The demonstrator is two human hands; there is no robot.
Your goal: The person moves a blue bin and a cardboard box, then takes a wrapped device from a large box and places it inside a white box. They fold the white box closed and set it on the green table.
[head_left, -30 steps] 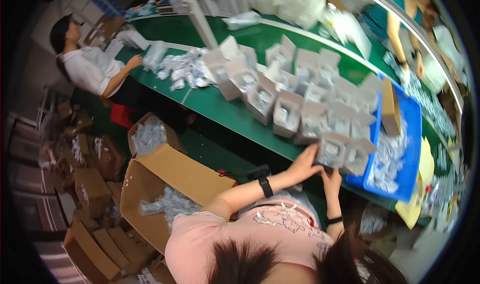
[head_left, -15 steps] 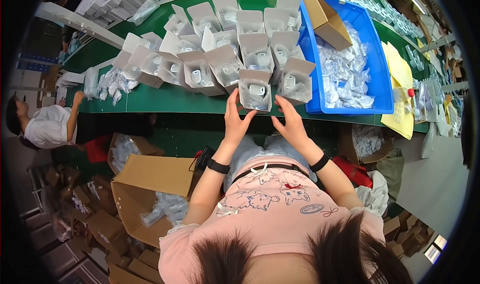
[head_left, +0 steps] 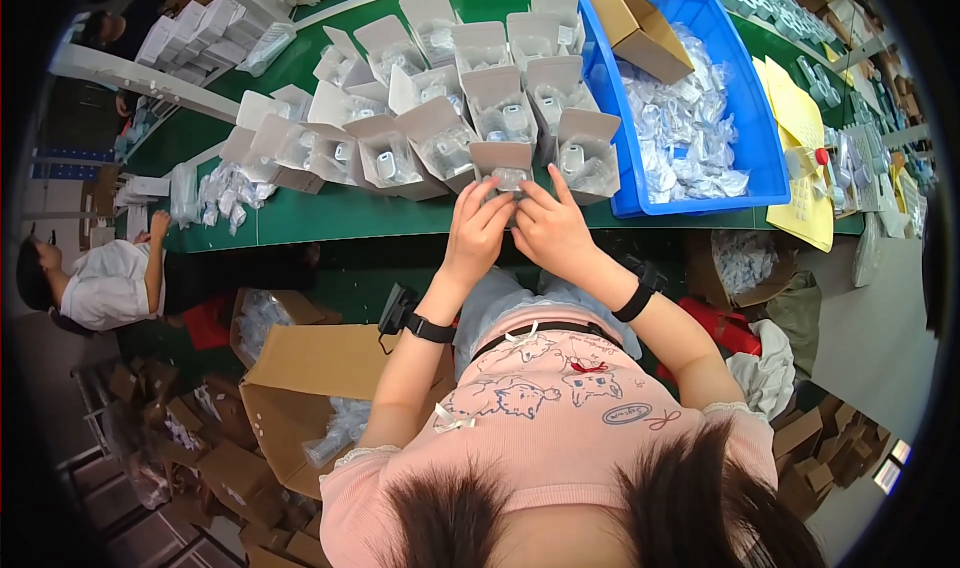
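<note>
At the bench's near edge stands a small white open box (head_left: 501,155), its lid flap raised and something clear at its mouth. My left hand (head_left: 481,230) closes on the box's front left, fingers bent at the rim. Facing it, my right hand (head_left: 553,230) holds the front right side, fingertips at the opening. The hands hide most of the box's front and part of its contents. Behind stand several similar open boxes (head_left: 390,158), holding white devices in clear plastic. One box (head_left: 585,156) sits just right of my hands.
A blue bin (head_left: 765,133) of small clear bags (head_left: 680,138) stands right, with a brown carton (head_left: 635,28) across it. Yellow sheets (head_left: 795,133) lie beyond. Plastic bags (head_left: 233,183) lie left, near another person (head_left: 110,283). A brown carton (head_left: 310,368) stands below the bench.
Both hands have come together and closed in over the front box, bending their fingers onto its rim. The white device seen in it before is now covered. My view has shifted slightly.
</note>
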